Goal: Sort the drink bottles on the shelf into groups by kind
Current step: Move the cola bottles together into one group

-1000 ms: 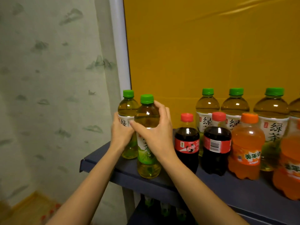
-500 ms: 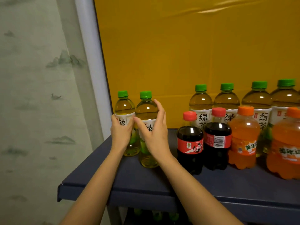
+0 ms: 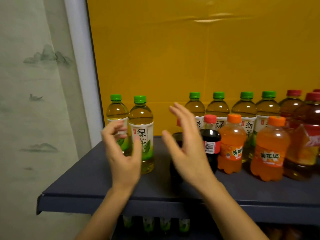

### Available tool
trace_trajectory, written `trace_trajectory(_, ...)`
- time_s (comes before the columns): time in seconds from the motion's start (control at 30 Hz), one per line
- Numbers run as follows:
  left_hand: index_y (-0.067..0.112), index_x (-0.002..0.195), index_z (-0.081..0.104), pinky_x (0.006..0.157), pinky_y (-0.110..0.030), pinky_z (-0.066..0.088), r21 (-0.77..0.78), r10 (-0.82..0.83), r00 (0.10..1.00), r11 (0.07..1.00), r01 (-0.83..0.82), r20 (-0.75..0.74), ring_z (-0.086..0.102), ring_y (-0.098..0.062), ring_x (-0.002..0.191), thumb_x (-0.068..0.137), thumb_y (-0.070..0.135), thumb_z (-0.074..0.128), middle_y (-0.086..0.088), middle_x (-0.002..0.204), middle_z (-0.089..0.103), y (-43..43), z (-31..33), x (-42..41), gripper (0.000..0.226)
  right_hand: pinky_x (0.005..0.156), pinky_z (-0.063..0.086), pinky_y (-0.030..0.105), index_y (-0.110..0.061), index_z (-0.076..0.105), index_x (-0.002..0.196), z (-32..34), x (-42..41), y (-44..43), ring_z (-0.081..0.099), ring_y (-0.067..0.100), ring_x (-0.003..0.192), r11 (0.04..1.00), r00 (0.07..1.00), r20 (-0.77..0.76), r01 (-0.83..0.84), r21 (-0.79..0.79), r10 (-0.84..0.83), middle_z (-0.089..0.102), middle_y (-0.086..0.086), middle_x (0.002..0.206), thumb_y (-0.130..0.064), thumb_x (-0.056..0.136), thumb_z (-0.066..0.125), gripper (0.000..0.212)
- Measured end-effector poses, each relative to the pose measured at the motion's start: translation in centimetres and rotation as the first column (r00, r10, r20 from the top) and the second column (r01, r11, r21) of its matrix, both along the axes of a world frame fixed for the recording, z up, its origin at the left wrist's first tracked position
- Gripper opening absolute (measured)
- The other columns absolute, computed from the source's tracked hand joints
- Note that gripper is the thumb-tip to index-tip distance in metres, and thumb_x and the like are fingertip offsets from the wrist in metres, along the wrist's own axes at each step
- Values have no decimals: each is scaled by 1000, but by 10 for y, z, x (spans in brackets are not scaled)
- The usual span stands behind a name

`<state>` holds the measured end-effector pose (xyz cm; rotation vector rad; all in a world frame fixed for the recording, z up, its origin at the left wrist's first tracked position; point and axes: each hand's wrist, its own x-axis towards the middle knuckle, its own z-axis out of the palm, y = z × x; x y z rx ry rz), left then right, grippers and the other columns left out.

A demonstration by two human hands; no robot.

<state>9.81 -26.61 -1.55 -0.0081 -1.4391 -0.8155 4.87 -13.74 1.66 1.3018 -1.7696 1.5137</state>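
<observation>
1. My left hand [image 3: 121,153] hangs in front of the shelf [image 3: 86,184] with its grip loosely open, fingers curled and holding nothing; it is blurred.
2. My right hand [image 3: 188,146] is beside it, grip spread wide and empty, palm turned toward the left.
3. Just behind my left hand stand two green tea bottles [image 3: 141,134], upright and side by side at the shelf's left end, apart from the rest.
4. Behind my right hand is a cola bottle [image 3: 176,144], mostly hidden by my palm; a second cola bottle [image 3: 210,141] stands just right of it.
5. Further right in the front row are two orange soda bottles [image 3: 232,144], upright.
6. Against the yellow back panel [image 3: 190,49] runs a row of four more green tea bottles [image 3: 218,108].
7. At the far right stand red-capped tea bottles [image 3: 304,135], cut off by the edge.
</observation>
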Motion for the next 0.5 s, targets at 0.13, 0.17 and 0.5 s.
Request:
trace_trajectory(0.13, 22, 127, 29, 98, -16, 38, -87, -101, 966, 988, 125, 238, 44, -8, 115, 73, 35, 64, 8, 125, 39, 45, -14, -16, 65, 106, 36, 31, -12, 48, 127, 0, -46, 34, 42, 8, 123, 943, 967, 20, 251, -220, -253, 46, -4, 128, -12, 92, 49, 35)
trace_trajectory(0.17, 23, 130, 25, 101, -14, 34, -53, -117, 941, 989, 141, 319, 41, -5, 119, 70, 41, 67, 9, 128, 36, 52, -18, -23, 76, 106, 35, 30, -11, 45, 130, -2, -55, 39, 41, 10, 124, 931, 952, 48, 305, -200, -302, 45, -3, 129, -13, 93, 50, 38)
trace_trajectory(0.5, 19, 117, 48, 79, -24, 51, 252, -291, 793, 951, 178, 536, 59, -12, 98, 60, 27, 84, 2, 108, 60, 59, -30, -54, 68, 104, 28, 17, -19, 17, 146, -32, -70, 46, 30, 1, 128, 954, 951, 91, 288, 84, -295, 37, -2, 142, -20, 80, 69, 84)
